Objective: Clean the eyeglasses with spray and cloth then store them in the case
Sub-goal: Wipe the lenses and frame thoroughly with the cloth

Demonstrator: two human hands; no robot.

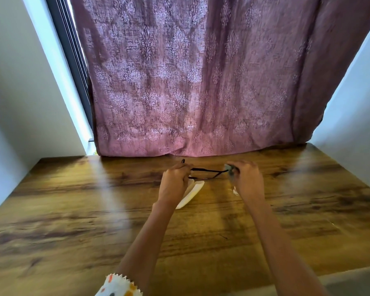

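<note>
Trouble could come from a twist. The left grip (175, 178) is curled round one end of the thin black-framed eyeglasses (209, 171). The right grip (246, 178) pinches the other end through a small grey-green cloth (230, 168). If the two grips pull apart or turn in different ways, I think the thin frame could bend or a hinge could snap. If the right grip rubs too hard, the glasses could slip out of the left grip and drop onto the brown wooden counter (73, 210) below. A bit of grit in the cloth could also scratch a lens.

The eyeglasses are up in the air between the two grips, a little above the counter. Their long side runs straight from one grip to the other, across the view. One black arm tip pokes out past the left grip, away from the person. The picture is too blurred to tell which way the lenses face.

Just under the left grip, and a bit nearer the person, lies a white, boat-shaped case (193, 192) on the counter. Just under the right grip there is a small clear thing (235, 191); it is too blurred to tell what it is. Beyond both grips hangs a purple patterned curtain (190, 71).
</note>
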